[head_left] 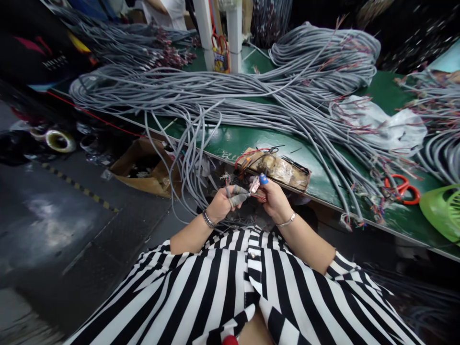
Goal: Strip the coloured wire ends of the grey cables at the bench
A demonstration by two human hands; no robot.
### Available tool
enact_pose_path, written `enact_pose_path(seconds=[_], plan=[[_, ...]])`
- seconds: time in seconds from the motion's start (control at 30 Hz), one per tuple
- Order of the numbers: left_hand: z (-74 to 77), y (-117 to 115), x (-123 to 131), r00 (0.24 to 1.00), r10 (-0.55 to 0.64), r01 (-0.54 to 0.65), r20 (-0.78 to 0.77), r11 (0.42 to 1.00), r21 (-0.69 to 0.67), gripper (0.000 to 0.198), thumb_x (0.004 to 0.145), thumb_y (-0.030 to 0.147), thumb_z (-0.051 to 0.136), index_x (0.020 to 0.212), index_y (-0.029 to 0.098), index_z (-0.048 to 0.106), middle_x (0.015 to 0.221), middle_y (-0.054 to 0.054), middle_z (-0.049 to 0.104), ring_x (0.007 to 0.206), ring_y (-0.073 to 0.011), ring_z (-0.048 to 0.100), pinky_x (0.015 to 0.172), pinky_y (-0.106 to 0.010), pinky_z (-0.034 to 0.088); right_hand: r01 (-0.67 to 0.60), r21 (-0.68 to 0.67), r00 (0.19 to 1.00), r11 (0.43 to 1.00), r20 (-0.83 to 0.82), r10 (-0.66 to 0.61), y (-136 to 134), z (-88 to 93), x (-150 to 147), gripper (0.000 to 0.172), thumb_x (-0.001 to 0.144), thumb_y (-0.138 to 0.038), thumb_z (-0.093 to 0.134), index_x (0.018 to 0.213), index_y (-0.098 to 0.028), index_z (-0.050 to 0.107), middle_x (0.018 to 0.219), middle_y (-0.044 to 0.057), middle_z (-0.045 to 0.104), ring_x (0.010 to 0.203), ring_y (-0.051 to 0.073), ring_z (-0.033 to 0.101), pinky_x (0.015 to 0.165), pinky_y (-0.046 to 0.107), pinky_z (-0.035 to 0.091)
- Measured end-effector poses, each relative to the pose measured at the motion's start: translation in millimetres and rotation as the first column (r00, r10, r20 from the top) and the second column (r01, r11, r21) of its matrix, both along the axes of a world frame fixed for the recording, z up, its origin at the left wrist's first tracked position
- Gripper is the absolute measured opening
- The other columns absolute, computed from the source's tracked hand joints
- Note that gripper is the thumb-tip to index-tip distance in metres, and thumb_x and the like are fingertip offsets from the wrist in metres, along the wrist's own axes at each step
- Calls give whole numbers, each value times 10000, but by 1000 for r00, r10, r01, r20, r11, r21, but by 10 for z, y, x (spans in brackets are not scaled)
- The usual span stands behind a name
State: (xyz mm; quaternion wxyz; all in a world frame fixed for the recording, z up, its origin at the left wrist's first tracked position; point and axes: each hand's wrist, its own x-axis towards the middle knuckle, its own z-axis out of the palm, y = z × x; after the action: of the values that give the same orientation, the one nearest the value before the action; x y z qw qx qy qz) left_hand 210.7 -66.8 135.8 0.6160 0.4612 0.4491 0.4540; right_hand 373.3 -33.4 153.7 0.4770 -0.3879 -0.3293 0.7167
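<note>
My left hand (pixel 220 203) is closed on a grey cable near its end, with grey wrapping on its thumb and finger. Thin wires (pixel 258 195) run from there into my right hand (pixel 276 200), which is closed in a pinch and wears a blue thumb cover (pixel 263 178). A small pinkish-white piece (pixel 255 185) shows beside that thumb; what it is I cannot make out. Just beyond my hands, at the table edge, lies a tape-wrapped block (pixel 287 171) with thin red and black wires on it.
Long bundles of grey cable (pixel 172 91) cover much of the green table (pixel 233 139), some hanging over its front edge. Red-handled scissors (pixel 408 189) and a green plastic basket (pixel 440 211) are at right. An open cardboard box (pixel 143 184) stands below left. Another person (pixel 165 12) is behind.
</note>
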Motion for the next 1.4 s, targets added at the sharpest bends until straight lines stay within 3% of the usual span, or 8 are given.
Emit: enact_pose_path(seconds=[0.5, 0.77, 0.87, 0.97, 1.07, 1.17, 1.27, 1.4], plan=[[-129, -375, -175, 996, -77, 80, 50, 994, -73, 389, 687, 463, 750, 814, 107, 662, 461, 32, 541, 347, -28, 377, 364, -154, 259, -96, -129, 995, 987, 6, 97, -101, -188, 131, 537, 680, -690, 612, 779, -164, 563, 702, 2, 597, 416, 21, 192, 375, 190, 61], [-119, -421, -285, 946, -130, 183, 296, 970, -160, 437, 705, 476, 719, 931, 103, 695, 929, -162, 700, 885, -224, 665, 724, -276, 513, -244, -113, 968, 963, 24, 248, -228, -253, 94, 532, 701, -669, 614, 832, -154, 629, 721, 13, 610, 403, 21, 185, 360, 203, 77], [-85, -419, -281, 933, -248, 305, 261, 929, -208, 387, 711, 428, 709, 907, 95, 687, 857, -144, 695, 654, -146, 649, 470, -168, 378, -342, -46, 937, 939, 58, 344, -309, -278, 74, 521, 739, -658, 592, 799, -143, 640, 629, -8, 560, 392, 19, 192, 350, 196, 129], [-76, -425, -257, 906, -374, 414, 197, 878, -241, 307, 730, 389, 671, 827, 97, 673, 668, -62, 653, 364, -28, 425, 359, -166, 173, -380, 57, 921, 923, 116, 372, -390, -271, 35, 406, 697, -516, 724, 868, -155, 653, 728, 10, 615, 508, 52, 453, 455, 180, 366], [-76, -424, -218, 862, -498, 505, 96, 829, -241, 253, 748, 335, 634, 647, 104, 627, 510, -6, 554, 318, -15, 308, 353, -186, 162, -386, 160, 920, 909, 145, 365, -440, -199, -20, 449, 623, -339, 813, 1014, -192, 647, 951, 37, 661, 792, 129, 602, 680, 233, 489], [-80, -418, -175, 820, -572, 555, 16, 789, -262, 323, 748, 319, 620, 506, 120, 540, 409, 21, 444, 311, -26, 295, 351, -192, 178, -406, 161, 910, 900, 164, 381, -455, -106, -51, 344, 634, -319, 797, 920, -187, 661, 839, 19, 667, 713, 132, 601, 632, 244, 488], [-79, -424, -146, 865, -501, 483, -3, 834, -267, 272, 709, 322, 663, 564, 126, 543, 440, 24, 487, 313, -28, 317, 339, -180, 191, -345, 137, 927, 929, 208, 313, -449, -68, -40, 238, 653, -337, 779, 772, -171, 656, 709, 8, 645, 618, 118, 565, 550, 231, 451], [-72, -456, -143, 988, -138, 149, 73, 969, -195, 334, 665, 400, 735, 803, 144, 571, 546, 40, 561, 359, -38, 415, 348, -146, 266, -221, 106, 965, 970, 168, 202, -423, -117, -6, 276, 595, -308, 819, 751, -158, 646, 644, -18, 600, 512, 62, 450, 443, 181, 335]])
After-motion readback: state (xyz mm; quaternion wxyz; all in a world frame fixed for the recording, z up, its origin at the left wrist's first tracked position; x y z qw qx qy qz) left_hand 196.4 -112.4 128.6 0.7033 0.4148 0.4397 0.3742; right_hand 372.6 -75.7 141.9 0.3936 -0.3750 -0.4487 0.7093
